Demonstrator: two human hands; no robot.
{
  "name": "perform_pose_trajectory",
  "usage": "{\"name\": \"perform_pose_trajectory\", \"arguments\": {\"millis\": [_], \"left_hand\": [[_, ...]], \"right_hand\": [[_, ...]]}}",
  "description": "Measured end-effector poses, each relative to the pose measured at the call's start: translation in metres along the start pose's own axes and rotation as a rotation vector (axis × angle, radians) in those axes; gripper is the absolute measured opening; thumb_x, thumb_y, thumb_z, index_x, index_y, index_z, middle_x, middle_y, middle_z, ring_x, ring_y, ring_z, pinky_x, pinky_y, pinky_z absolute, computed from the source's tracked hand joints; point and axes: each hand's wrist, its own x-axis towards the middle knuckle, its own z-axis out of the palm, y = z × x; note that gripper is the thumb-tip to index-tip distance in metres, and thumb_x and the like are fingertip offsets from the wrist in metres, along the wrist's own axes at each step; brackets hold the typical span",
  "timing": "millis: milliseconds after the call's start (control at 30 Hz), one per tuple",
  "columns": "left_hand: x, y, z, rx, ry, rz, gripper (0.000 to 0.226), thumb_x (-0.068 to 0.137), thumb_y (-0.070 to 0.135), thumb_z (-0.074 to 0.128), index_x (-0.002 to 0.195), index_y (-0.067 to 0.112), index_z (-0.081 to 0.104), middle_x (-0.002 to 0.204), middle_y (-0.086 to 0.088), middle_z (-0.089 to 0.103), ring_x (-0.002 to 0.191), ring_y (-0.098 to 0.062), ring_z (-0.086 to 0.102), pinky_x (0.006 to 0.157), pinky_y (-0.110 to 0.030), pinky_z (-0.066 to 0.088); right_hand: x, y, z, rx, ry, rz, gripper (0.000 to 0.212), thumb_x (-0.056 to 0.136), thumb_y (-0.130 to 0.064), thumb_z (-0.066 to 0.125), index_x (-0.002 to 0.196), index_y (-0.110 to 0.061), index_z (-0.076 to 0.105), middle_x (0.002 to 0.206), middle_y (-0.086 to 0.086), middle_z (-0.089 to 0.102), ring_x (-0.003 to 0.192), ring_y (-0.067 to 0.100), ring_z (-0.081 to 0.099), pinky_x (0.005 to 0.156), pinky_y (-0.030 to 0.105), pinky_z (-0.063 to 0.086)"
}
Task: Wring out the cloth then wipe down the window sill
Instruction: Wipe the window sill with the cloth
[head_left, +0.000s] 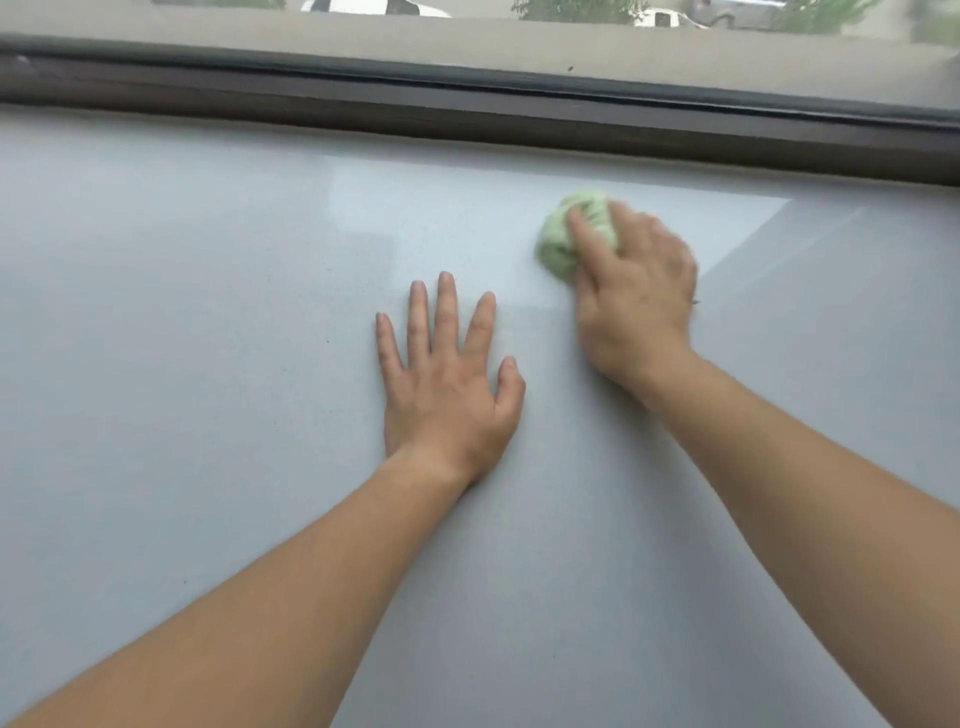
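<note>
Right hand (636, 296) blurred, fingers (584, 234) curled down over the bunched green cloth (561, 244) on the pale grey window sill (208, 312) near the dark window frame (467, 111); left hand (447, 384) flat alongside, fingers spread, empty.

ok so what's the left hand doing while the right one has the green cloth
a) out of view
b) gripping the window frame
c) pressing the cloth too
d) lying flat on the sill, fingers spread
d: the left hand lies palm down with fingers spread on the window sill, apart from the green cloth, which only the right hand holds bunched against the sill.
</note>
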Motion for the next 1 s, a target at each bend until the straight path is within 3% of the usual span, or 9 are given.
{"name": "perform_pose_trajectory", "arguments": {"millis": [67, 133, 300, 400, 500, 633, 767, 900, 1000], "left_hand": [[0.000, 0.000, 0.000, 0.004, 0.000, 0.004, 0.068, 0.094, 0.052, 0.022, 0.158, 0.030, 0.012, 0.168, -0.006, -0.004, 0.153, -0.026, -0.012, 0.120, -0.058, -0.004], [-0.002, 0.000, 0.001, 0.006, 0.004, 0.015, 0.068, 0.094, 0.052, 0.022, 0.158, 0.029, 0.013, 0.168, -0.007, -0.003, 0.153, -0.027, -0.011, 0.120, -0.058, -0.003], [-0.001, 0.001, 0.002, 0.015, 0.010, 0.021, 0.068, 0.094, 0.051, 0.024, 0.158, 0.027, 0.017, 0.167, -0.008, -0.001, 0.153, -0.029, -0.009, 0.120, -0.060, -0.001], [-0.001, 0.001, 0.001, 0.020, 0.003, 0.025, 0.068, 0.094, 0.050, 0.025, 0.158, 0.027, 0.017, 0.167, -0.009, -0.001, 0.153, -0.029, -0.009, 0.120, -0.060, 0.000], [0.000, 0.001, 0.001, 0.029, -0.012, 0.029, 0.069, 0.094, 0.051, 0.023, 0.158, 0.027, 0.016, 0.167, -0.009, -0.001, 0.153, -0.029, -0.009, 0.120, -0.061, 0.001], [-0.001, 0.001, 0.000, 0.036, -0.023, 0.031, 0.069, 0.094, 0.051, 0.020, 0.158, 0.027, 0.014, 0.167, -0.009, -0.003, 0.153, -0.029, -0.011, 0.120, -0.060, 0.000], [-0.001, 0.001, 0.000, 0.026, -0.025, 0.026, 0.069, 0.094, 0.051, 0.019, 0.158, 0.028, 0.011, 0.167, -0.007, -0.005, 0.153, -0.027, -0.013, 0.120, -0.059, -0.002], [-0.002, 0.001, -0.001, 0.027, -0.034, 0.023, 0.069, 0.094, 0.051, 0.017, 0.158, 0.029, 0.008, 0.167, -0.006, -0.009, 0.152, -0.026, -0.016, 0.120, -0.058, -0.005], [-0.003, 0.001, -0.001, 0.025, -0.038, 0.022, 0.069, 0.094, 0.052, 0.016, 0.158, 0.030, 0.006, 0.167, -0.005, -0.010, 0.152, -0.025, -0.018, 0.120, -0.057, -0.006]], "right_hand": [[-0.008, 0.000, 0.001, 0.000, -0.067, -0.250, 0.049, 0.094, -0.036, 0.042, 0.143, -0.039, 0.044, 0.151, 0.002, 0.040, 0.136, 0.035, 0.034, 0.113, 0.052, 0.022], [0.013, 0.021, -0.006, 0.006, -0.101, -0.341, 0.047, 0.095, -0.038, 0.039, 0.142, -0.042, 0.045, 0.149, -0.001, 0.042, 0.134, 0.032, 0.037, 0.111, 0.050, 0.024], [0.064, 0.023, -0.003, 0.045, 0.035, 0.083, 0.048, 0.092, -0.034, 0.043, 0.139, -0.041, 0.047, 0.148, -0.001, 0.041, 0.134, 0.031, 0.034, 0.112, 0.046, 0.020], [0.044, -0.003, 0.004, 0.046, -0.006, -0.074, 0.048, 0.094, -0.041, 0.038, 0.141, -0.040, 0.047, 0.149, 0.001, 0.041, 0.134, 0.032, 0.034, 0.112, 0.048, 0.020], [0.044, 0.030, -0.010, 0.011, -0.095, -0.237, 0.049, 0.094, -0.044, 0.034, 0.141, -0.040, 0.046, 0.147, 0.002, 0.044, 0.132, 0.034, 0.039, 0.109, 0.048, 0.027], [0.053, 0.106, -0.030, 0.013, 0.030, 0.028, 0.048, 0.092, -0.039, 0.040, 0.140, -0.038, 0.049, 0.144, 0.003, 0.047, 0.128, 0.035, 0.042, 0.101, 0.046, 0.033], [0.017, 0.089, -0.026, 0.073, 0.121, 0.327, 0.046, 0.093, -0.036, 0.043, 0.138, -0.040, 0.049, 0.147, 0.000, 0.042, 0.130, 0.032, 0.037, 0.108, 0.044, 0.024], [-0.023, 0.090, -0.028, 0.029, -0.008, -0.085, 0.047, 0.095, -0.037, 0.039, 0.140, -0.038, 0.049, 0.147, 0.004, 0.045, 0.132, 0.033, 0.040, 0.108, 0.048, 0.028], [0.004, 0.128, -0.039, -0.001, -0.008, 0.048, 0.049, 0.093, -0.038, 0.039, 0.142, -0.041, 0.045, 0.150, 0.003, 0.041, 0.133, 0.035, 0.037, 0.109, 0.048, 0.027]]}}
